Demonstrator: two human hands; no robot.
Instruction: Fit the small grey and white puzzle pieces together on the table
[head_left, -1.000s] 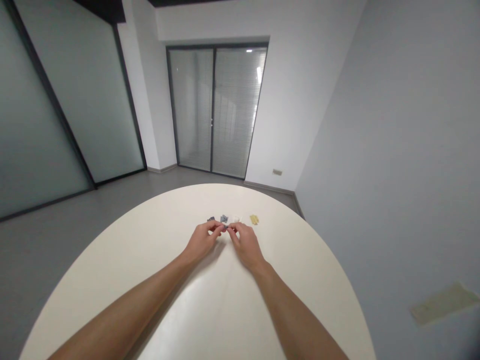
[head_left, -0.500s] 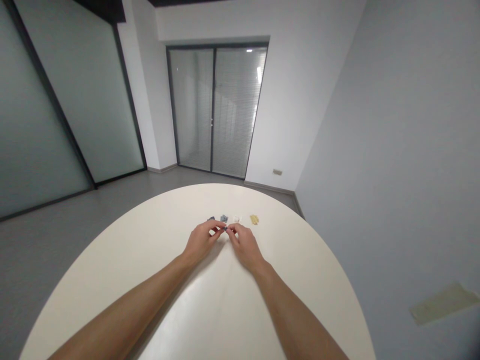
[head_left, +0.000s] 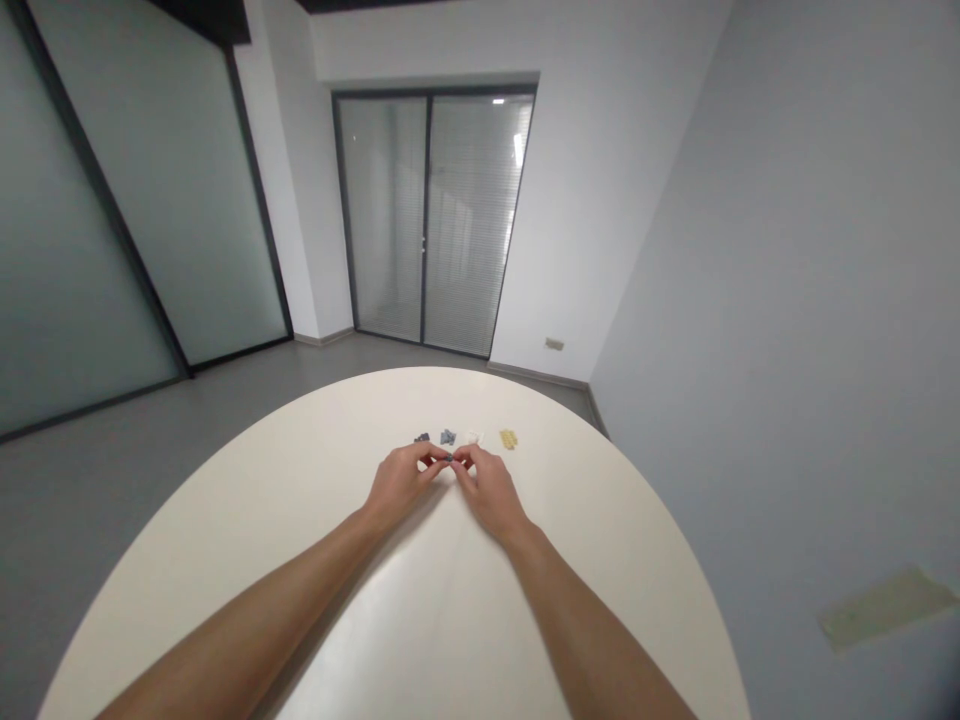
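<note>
Watching from the head camera, I see the left hand (head_left: 401, 480) and the right hand (head_left: 491, 490) come together at 12 o'clock on the round cream table (head_left: 360, 378). Fingers on both hands are closed, their tips meeting on a small dark piece (head_left: 448, 457), gripping it from either side. A piece this tiny can only be held in a fine pinch, which explains the close, raised fingertips. I cannot tell whether it touches the tabletop. Just beyond the hands, a row of small clusters runs from 12 to 1 o'clock: dark grey bits (head_left: 422, 438), blue-grey bits (head_left: 448, 437), white bits (head_left: 472, 437) and yellow bits (head_left: 508, 439), set apart by colour. A glazed door (head_left: 433, 220) stands far off at 12 o'clock.
</note>
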